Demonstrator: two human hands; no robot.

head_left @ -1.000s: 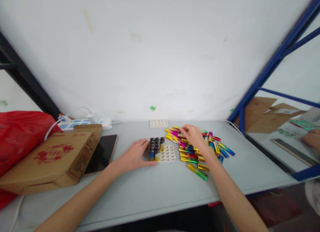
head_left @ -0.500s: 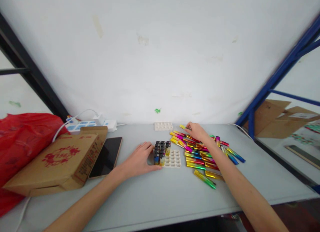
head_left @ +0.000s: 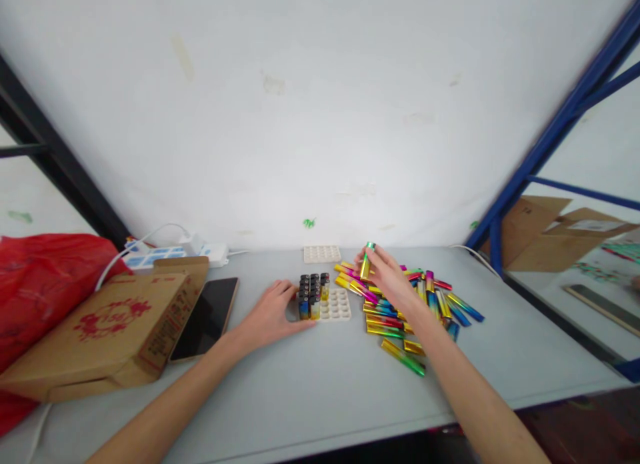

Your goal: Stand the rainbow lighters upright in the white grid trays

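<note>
My left hand [head_left: 277,310] rests at the left side of a white tray [head_left: 340,305], thumb and fingers apart around its end. Black-topped lighters [head_left: 310,297] stand in several of the tray's left holes; the holes on the right are bare. My right hand [head_left: 383,271] holds a green and gold metallic sleeve [head_left: 367,261] upright between thumb and fingers, above the table behind the tray. Beneath and beside that hand lies a pile of shiny multicoloured sleeves [head_left: 385,322].
A second white tray [head_left: 321,254] sits by the wall. Left of my hand are a dark phone [head_left: 206,317], a cardboard box [head_left: 105,324], a red bag [head_left: 55,271] and a power strip [head_left: 160,256]. Open cartons [head_left: 545,234] are beyond the blue frame [head_left: 540,137].
My right hand has lifted a sleeve from the far edge of the pile and now holds it upright. My left hand keeps its place beside the tray, while the whole view has shifted slightly.
</note>
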